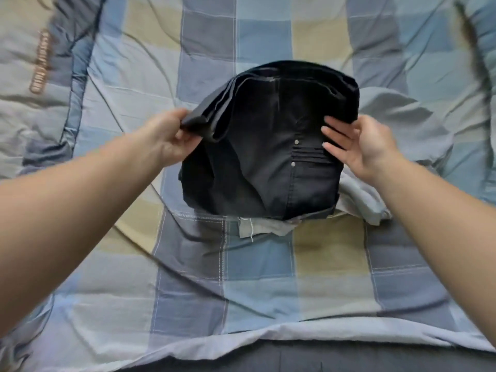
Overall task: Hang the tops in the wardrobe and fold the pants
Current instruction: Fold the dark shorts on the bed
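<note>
Pants (264, 162), dark and folded into a thick bundle, sit in the middle of the bed (257, 277) on its checked cover, on top of a pale grey garment (359, 200) that sticks out beneath them. The left hand (171, 138) pinches a folded edge at the bundle's left side. The right hand (357, 146) lies with straight fingers against the right side.

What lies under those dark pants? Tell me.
A light grey garment sticks out beneath the dark pants at the near and right edges, all on the checked bedsheet. What kind of garment it is stays hidden. The left hand grips the pants; the right hand presses them.
</note>
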The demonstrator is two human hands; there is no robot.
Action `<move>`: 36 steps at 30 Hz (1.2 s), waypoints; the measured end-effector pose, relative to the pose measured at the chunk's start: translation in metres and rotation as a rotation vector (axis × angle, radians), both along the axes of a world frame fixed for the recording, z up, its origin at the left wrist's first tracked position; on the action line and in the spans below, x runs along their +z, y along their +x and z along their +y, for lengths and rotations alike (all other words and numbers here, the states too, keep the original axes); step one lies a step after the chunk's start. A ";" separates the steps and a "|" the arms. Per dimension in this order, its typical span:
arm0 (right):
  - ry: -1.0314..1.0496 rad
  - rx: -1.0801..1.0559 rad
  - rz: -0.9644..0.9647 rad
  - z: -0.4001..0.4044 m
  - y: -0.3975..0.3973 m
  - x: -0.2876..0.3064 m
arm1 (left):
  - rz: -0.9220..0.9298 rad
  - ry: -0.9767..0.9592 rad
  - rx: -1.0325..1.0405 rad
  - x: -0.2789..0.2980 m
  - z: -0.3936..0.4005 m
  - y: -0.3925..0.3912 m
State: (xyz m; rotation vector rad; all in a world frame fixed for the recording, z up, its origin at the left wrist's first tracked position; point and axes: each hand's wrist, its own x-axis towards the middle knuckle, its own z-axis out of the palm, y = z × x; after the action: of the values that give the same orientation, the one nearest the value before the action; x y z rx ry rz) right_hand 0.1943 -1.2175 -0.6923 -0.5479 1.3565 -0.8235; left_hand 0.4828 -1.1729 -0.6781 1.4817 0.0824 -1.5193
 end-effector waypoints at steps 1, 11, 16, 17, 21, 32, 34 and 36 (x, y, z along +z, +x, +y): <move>-0.014 0.001 0.014 -0.013 0.004 -0.001 | -0.017 -0.020 0.011 0.000 -0.011 0.000; -0.229 0.263 0.763 0.000 0.027 -0.053 | -0.788 0.064 -0.347 -0.065 -0.004 -0.005; -0.167 0.290 0.973 0.067 0.010 -0.079 | -0.870 0.190 -0.466 -0.109 0.053 -0.014; -0.165 0.310 1.002 0.072 0.009 -0.080 | -0.877 0.222 -0.457 -0.114 0.061 -0.015; -0.191 0.259 1.073 0.087 0.010 -0.082 | -0.892 0.331 -0.384 -0.132 0.090 -0.023; -0.015 -0.036 0.942 0.066 -0.005 -0.093 | -1.038 0.339 -0.374 -0.136 0.130 -0.010; -0.177 -0.040 1.017 0.064 0.002 -0.087 | -1.178 0.262 -0.381 -0.127 0.128 -0.013; -0.479 0.143 1.114 0.062 0.013 -0.079 | -1.344 0.056 -0.453 -0.115 0.119 -0.022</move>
State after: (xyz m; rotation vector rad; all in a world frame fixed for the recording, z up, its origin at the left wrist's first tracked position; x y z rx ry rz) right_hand 0.2072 -1.1552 -0.7711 -1.6203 2.0759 -0.7322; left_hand 0.4610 -1.0540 -0.7927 2.3672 -1.0524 -0.5422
